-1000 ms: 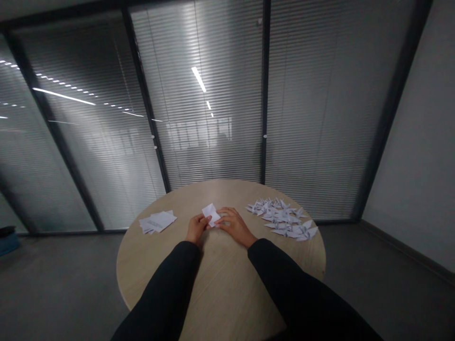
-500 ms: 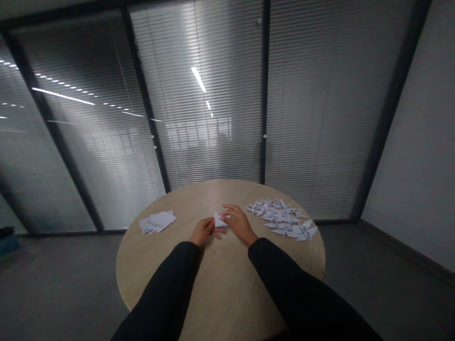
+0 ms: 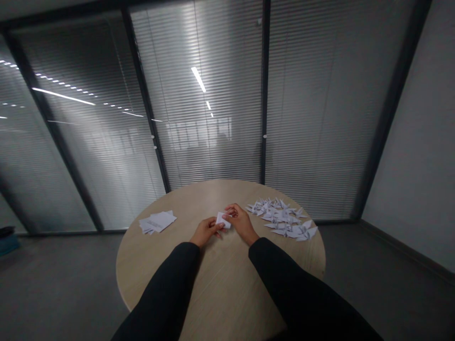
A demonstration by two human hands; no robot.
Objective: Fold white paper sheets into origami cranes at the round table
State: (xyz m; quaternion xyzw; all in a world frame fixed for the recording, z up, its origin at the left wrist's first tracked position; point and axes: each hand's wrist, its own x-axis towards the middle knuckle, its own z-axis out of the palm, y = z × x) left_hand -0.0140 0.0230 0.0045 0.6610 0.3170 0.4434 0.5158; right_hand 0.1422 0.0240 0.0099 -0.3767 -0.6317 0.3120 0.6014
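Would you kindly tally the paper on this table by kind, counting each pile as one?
Small folded paper, pinched by left hand and right hand: 1
Stack of flat sheets: 1
Cluster of folded cranes: 1
Total: 3

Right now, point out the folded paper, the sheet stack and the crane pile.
folded paper (image 3: 222, 219): head view, its white face.
sheet stack (image 3: 159, 220): head view, top sheet.
crane pile (image 3: 283, 219): head view, centre of the heap.
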